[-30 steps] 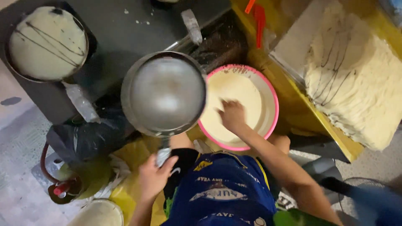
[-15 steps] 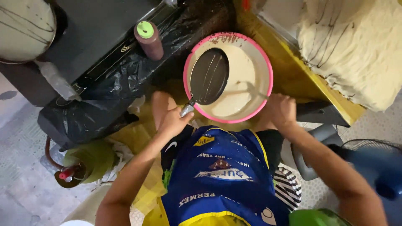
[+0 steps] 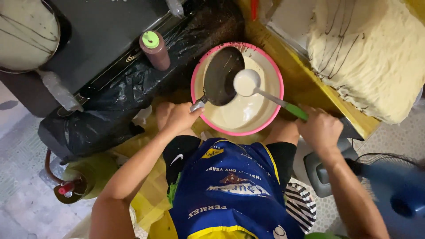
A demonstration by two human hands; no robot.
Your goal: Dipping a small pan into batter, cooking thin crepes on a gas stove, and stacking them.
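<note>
Your left hand (image 3: 179,118) has its grip tight on the handle of a small dark pan (image 3: 222,75), tilted over the pink bowl (image 3: 274,79). Your right hand (image 3: 319,130) squeezes the green handle of a ladle (image 3: 246,82). Its round cup is full of creamy white batter, above the bowl.

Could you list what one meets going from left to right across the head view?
Crepe pan on the stove → brown squeeze bottle → left hand → dark pan → ladle → right hand → stack of crepes.
</note>
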